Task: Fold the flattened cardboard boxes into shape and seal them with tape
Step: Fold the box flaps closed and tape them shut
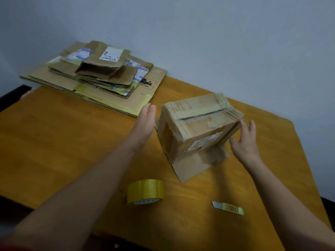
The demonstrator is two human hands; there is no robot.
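A folded cardboard box point(197, 124) stands on the wooden table point(63, 142), its top flaps closed with a dark seam between them and its lower flaps spread on the table. My left hand point(145, 122) is flat with straight fingers just left of the box, apart from it. On the right side, my right hand point(244, 140) has its fingers spread, the fingertips at the box's right edge. A roll of yellow tape point(145, 192) lies near the front. A stack of flattened boxes point(101, 73) sits at the back left.
A small cutter blade with a yellow handle point(227, 207) lies on the table right of the tape. A pale wall stands behind the table. The table's dark edges show at far left and lower right.
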